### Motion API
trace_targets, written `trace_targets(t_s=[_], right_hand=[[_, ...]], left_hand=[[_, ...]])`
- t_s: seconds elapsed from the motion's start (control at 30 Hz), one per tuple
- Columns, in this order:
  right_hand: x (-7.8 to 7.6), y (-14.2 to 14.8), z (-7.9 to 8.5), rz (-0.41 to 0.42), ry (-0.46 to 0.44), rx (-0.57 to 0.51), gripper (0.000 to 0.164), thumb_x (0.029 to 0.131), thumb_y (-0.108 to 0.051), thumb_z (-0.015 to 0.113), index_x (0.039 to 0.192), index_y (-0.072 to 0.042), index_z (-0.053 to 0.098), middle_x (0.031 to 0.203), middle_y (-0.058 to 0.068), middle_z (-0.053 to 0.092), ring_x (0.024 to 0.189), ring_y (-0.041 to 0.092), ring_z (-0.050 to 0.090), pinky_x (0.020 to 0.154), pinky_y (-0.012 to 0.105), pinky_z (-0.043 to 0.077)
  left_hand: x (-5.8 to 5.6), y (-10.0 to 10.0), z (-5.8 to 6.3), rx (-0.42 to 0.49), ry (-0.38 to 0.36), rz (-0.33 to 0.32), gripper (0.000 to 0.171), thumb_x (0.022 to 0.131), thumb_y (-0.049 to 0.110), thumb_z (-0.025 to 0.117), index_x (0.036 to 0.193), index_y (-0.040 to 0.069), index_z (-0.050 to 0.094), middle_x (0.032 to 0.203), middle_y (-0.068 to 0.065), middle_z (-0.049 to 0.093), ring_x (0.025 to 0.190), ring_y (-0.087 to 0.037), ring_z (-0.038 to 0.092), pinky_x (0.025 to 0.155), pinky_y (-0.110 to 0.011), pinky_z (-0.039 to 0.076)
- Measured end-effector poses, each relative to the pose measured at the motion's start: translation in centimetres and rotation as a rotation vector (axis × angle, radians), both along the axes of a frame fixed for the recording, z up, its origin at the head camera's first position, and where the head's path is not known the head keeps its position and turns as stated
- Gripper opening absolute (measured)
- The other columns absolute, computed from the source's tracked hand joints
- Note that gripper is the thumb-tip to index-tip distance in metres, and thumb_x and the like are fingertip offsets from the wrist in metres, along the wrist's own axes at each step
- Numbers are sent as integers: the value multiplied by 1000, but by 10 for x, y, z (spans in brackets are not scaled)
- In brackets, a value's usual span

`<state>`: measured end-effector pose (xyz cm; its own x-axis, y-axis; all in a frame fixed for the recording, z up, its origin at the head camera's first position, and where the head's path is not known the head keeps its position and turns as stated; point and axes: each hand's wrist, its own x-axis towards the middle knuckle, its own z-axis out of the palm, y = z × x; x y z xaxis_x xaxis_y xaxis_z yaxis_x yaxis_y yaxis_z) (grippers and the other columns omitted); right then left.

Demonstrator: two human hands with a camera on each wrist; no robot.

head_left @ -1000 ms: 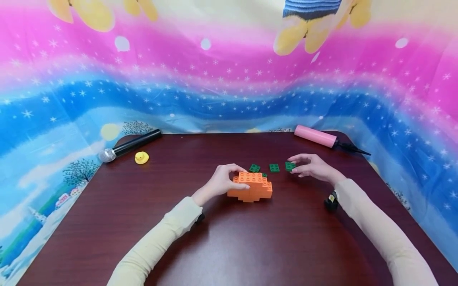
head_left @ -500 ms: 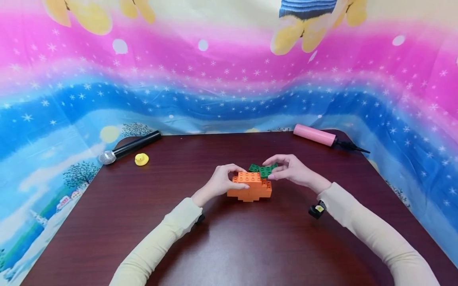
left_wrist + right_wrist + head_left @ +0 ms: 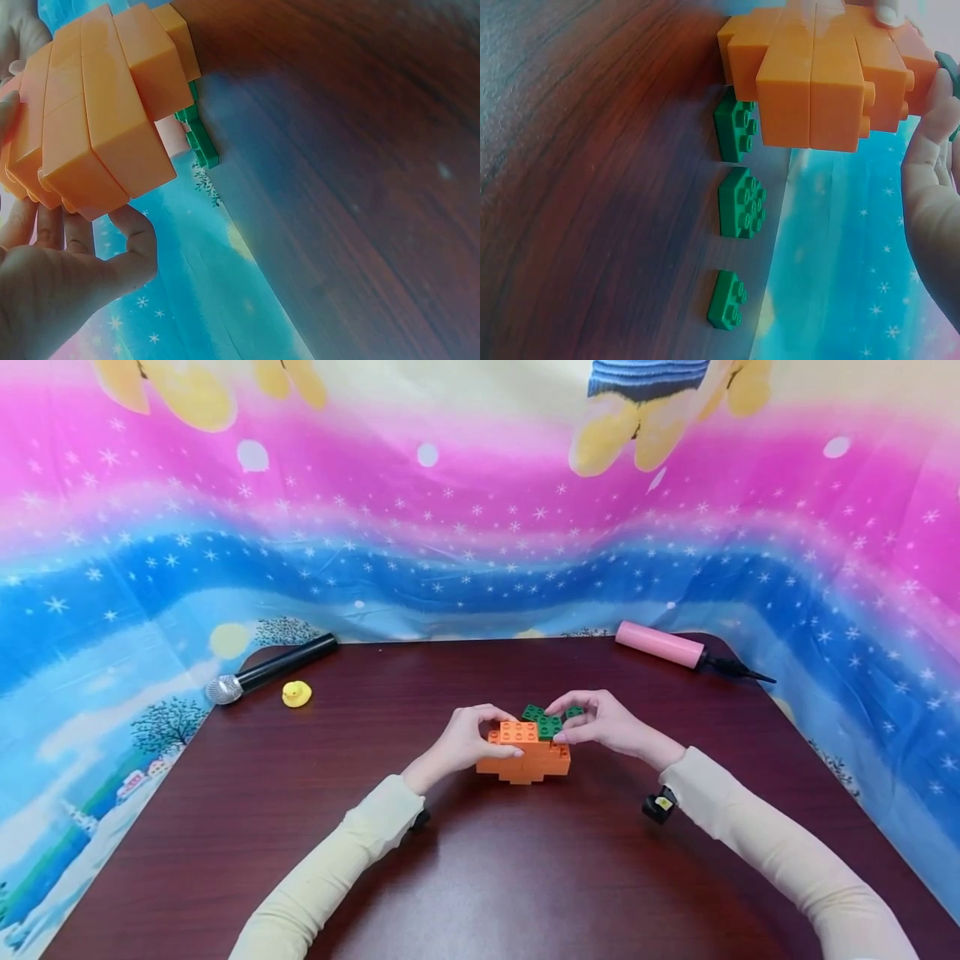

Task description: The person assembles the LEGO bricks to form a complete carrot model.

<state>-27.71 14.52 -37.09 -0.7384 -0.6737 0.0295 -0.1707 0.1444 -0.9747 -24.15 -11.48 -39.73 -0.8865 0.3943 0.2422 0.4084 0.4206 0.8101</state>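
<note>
In the head view a stepped block of orange toy building bricks [image 3: 525, 762] stands on the table. My left hand [image 3: 463, 742] grips its left end, thumb on the near side and fingers behind. My right hand [image 3: 611, 725] pinches a green building brick [image 3: 549, 727] at the top right of the orange block; whether its studs are joined cannot be seen. Behind lie more green bricks, one [image 3: 532, 712] partly hidden and another [image 3: 574, 712] near my right fingers. From the right wrist, several green bricks show, including a small one [image 3: 726, 301] lying on the tabletop.
At the back left a black microphone [image 3: 288, 662] lies beside a yellow rubber duck [image 3: 297, 694]. A pink hand pump [image 3: 660, 644] with a black nozzle rests at the back right. Patterned cloth [image 3: 480, 552] hangs along the table's far edge.
My right hand has moved left from the right side with a green brick, bringing it down onto the top right of the orange block. My left hand has kept its grip in place.
</note>
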Motion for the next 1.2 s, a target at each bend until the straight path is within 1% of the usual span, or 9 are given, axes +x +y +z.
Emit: trace_targets(t_s=[0.1, 0.27, 0.33, 0.57, 0.7, 0.8, 1.0, 1.07, 1.2], right_hand=[[1, 0, 1, 1, 13, 20, 44, 81, -8, 75, 117, 9, 57, 99, 6, 68, 80, 17, 72, 78, 31, 57], [2, -1, 4, -7, 26, 56, 42, 79, -8, 77, 114, 6, 62, 97, 19, 70, 77, 19, 72, 76, 32, 57], [2, -2, 6, -4, 36, 70, 41, 78, -8, 78, 114, 7, 62, 96, 20, 70, 76, 19, 72, 76, 32, 57], [0, -3, 11, 23, 49, 104, 42, 78, -10, 78, 113, 8, 63, 92, 17, 72, 78, 20, 73, 77, 33, 57], [-2, -3, 11, 30, 54, 104, 41, 79, -9, 78, 113, 8, 63, 92, 19, 72, 78, 21, 73, 78, 33, 57], [-1, -3, 11, 23, 64, 105, 40, 79, -9, 78, 112, 8, 64, 91, 19, 72, 77, 21, 72, 77, 33, 57], [3, -5, 11, 6, 68, 114, 39, 80, -8, 76, 114, 6, 62, 87, 12, 73, 76, 20, 72, 76, 33, 57], [5, -5, 10, -1, 72, 119, 39, 81, -8, 76, 115, 4, 61, 85, 11, 73, 75, 20, 71, 76, 34, 57], [9, -5, 7, -31, 132, 127, 40, 80, -11, 77, 116, 0, 62, 88, 15, 71, 73, 22, 69, 73, 37, 57]], left_hand=[[0, 0, 0, 5, -2, -1, 39, 73, 23, 84, 107, 9, 71, 104, -4, 68, 87, -18, 56, 71, -30, 54], [-1, 1, -1, 7, 0, -5, 39, 73, 23, 84, 107, 10, 71, 104, -4, 69, 87, -17, 56, 71, -28, 53], [-1, 1, -2, 2, 1, -3, 39, 73, 24, 84, 107, 10, 71, 104, -4, 69, 87, -17, 56, 70, -27, 53], [0, 0, -2, 0, 4, 3, 41, 73, 24, 84, 109, 9, 70, 105, -4, 69, 89, -17, 57, 72, -27, 53], [-1, 0, -2, 2, 1, 5, 41, 74, 24, 84, 109, 9, 70, 104, -4, 69, 88, -17, 57, 73, -24, 53], [0, 0, -1, 8, 2, 4, 40, 74, 24, 83, 109, 9, 70, 104, -4, 69, 86, -16, 57, 71, -25, 53], [0, -1, -1, 15, 3, 7, 40, 74, 23, 83, 109, 9, 71, 104, -5, 68, 85, -16, 56, 70, -25, 53], [0, 0, -2, 17, -3, 9, 40, 74, 23, 83, 109, 9, 71, 104, -5, 68, 85, -17, 56, 70, -25, 53], [1, -1, -3, 17, -13, 9, 41, 74, 24, 83, 109, 9, 70, 105, -5, 68, 86, -17, 56, 70, -24, 53]])
